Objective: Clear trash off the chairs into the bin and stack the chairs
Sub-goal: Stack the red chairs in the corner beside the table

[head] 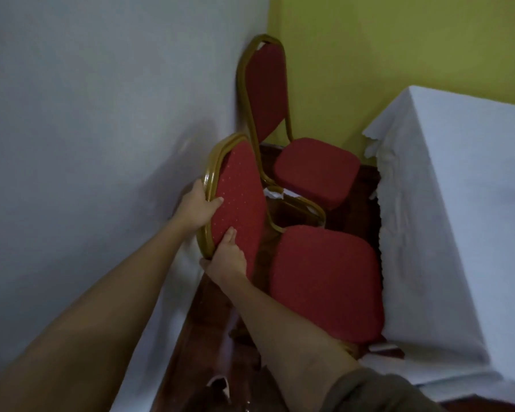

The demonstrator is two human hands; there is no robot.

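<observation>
Hands grip the near banquet chair (295,248) by its backrest: the left hand (197,208) wraps the gold metal frame at the upper edge, thumb on the red dotted fabric, and the right hand (228,257) clasps the frame lower down, fingers pressed to the padding. No writing is readable. Its rounded, padded seat sits beside the white tablecloth (446,209) draping the surface. The far banquet chair (289,138), same red upholstery and gold tube frame, stands in the corner where the white wall (101,99) meets the yellow-green wall (399,49). Crumpled white paper (272,193) shows between the chairs.

Head view — close, angled down toward the corner chairs (315,203).
</observation>
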